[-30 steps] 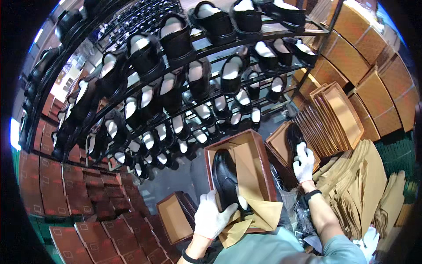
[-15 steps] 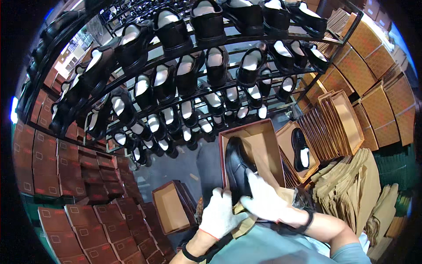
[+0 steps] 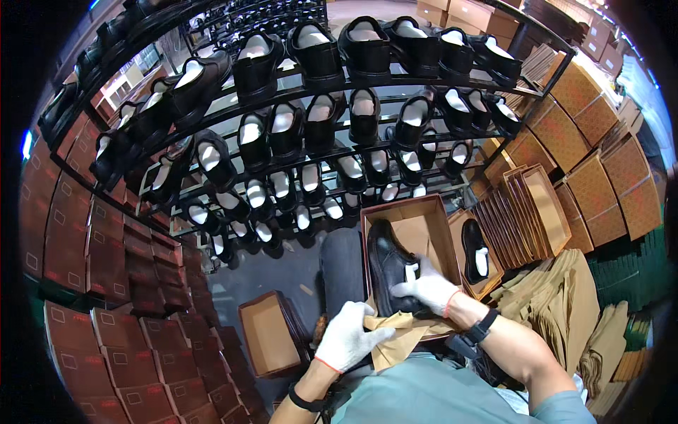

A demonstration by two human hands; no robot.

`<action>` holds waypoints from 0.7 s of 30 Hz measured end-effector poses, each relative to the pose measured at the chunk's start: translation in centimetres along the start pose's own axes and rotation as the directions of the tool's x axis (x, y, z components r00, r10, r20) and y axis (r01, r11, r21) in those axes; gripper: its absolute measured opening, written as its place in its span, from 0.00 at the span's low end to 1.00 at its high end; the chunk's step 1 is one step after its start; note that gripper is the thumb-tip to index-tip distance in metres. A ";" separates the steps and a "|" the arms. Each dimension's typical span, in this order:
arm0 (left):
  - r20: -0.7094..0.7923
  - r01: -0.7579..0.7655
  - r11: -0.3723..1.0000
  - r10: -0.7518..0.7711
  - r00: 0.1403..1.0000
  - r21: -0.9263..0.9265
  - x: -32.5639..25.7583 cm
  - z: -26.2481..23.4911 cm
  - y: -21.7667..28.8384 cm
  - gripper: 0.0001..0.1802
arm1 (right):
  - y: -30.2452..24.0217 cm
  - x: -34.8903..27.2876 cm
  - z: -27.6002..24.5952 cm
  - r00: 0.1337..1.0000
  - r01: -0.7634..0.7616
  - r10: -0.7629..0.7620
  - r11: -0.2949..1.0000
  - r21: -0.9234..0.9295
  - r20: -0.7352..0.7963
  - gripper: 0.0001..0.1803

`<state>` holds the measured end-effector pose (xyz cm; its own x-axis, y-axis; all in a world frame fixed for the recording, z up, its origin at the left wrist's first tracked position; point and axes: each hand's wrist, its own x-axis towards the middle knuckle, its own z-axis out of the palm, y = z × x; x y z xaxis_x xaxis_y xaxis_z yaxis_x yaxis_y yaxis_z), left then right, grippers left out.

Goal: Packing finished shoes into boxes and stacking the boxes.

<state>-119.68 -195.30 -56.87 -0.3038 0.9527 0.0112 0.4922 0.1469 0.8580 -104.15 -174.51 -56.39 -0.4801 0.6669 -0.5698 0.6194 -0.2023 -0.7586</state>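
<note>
An open brown shoe box (image 3: 432, 216) rests on my lap with a black shoe (image 3: 385, 267) lying in its left half. My right hand (image 3: 428, 287), in a white glove, lies on the heel end of that shoe. My left hand (image 3: 349, 338), also gloved, holds the brown wrapping paper (image 3: 400, 337) at the box's near edge. A second black shoe (image 3: 476, 250) lies in another open box (image 3: 456, 225) just to the right.
A curved metal rack (image 3: 332, 85) filled with several black shoes rises ahead. Stacked brown boxes (image 3: 106, 283) line the left; box lids (image 3: 537, 205) and flat cartons stand at right. An empty open box (image 3: 267, 335) sits on the floor. Paper sheets (image 3: 572, 311) pile at right.
My right hand left the second shoe at the right and came onto the shoe in the lap box. My left hand shifted from the shoe to the wrapping paper.
</note>
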 end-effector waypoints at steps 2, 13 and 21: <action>0.043 0.210 0.962 -0.206 0.978 -0.172 0.4 -1.6 0.8 0.29 | -1.5 -1.4 -2.2 0.970 -0.151 0.020 0.834 0.531 0.243 0.39; -0.215 0.116 0.737 -0.338 0.916 -0.666 3.8 -7.0 -1.6 0.39 | -7.9 -10.9 -11.2 0.903 0.299 -0.427 0.553 0.778 -0.043 0.46; 0.109 0.199 0.245 -0.337 0.935 -0.949 -0.6 -5.0 -6.2 0.56 | -2.5 -7.1 -3.9 0.971 0.005 -0.064 0.968 0.251 0.228 0.56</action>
<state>-126.64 -198.14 -59.64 -0.3606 0.8706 -0.3347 -0.7139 -0.0266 0.6997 -99.89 -175.95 -49.27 -0.6479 0.4970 -0.5773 0.4415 -0.3726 -0.8163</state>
